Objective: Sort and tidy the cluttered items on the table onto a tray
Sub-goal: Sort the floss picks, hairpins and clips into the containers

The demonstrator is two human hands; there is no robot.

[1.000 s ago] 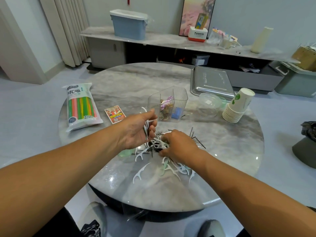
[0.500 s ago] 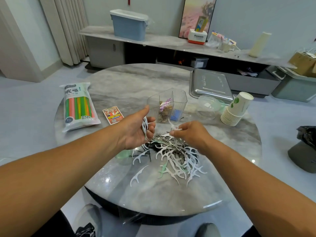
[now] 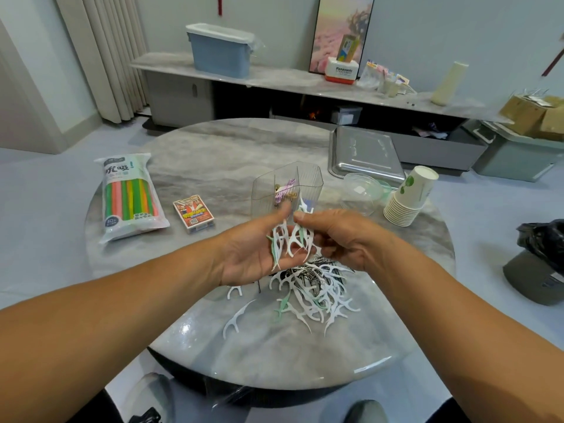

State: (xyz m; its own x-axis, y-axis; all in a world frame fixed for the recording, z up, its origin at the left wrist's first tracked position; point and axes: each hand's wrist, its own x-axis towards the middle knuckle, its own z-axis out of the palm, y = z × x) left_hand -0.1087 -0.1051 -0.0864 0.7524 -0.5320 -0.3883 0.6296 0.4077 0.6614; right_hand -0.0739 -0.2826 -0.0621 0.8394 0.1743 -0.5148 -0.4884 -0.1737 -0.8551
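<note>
A heap of white and green floss picks [image 3: 311, 293], mixed with dark hairpins, lies on the round marble table [image 3: 213, 166]. Above it my left hand [image 3: 254, 251] lies palm up and holds a bunch of floss picks [image 3: 290, 239]. My right hand [image 3: 338, 235] meets it from the right, its fingers pinching picks in that bunch. Just behind both hands stands a clear divided organizer [image 3: 287, 190] with small clips inside. The metal tray [image 3: 364, 154] sits at the table's far right.
A pack of coloured straws [image 3: 129, 195] and a small card box [image 3: 193, 213] lie at the left. A clear plastic bowl [image 3: 361, 192] and a tipped stack of paper cups [image 3: 409, 196] are at the right. One floss pick [image 3: 235, 320] lies apart, near the front.
My right hand rose from the heap with floss picks and moved left to my left hand. My left hand turned palm up and now holds a larger bunch.
</note>
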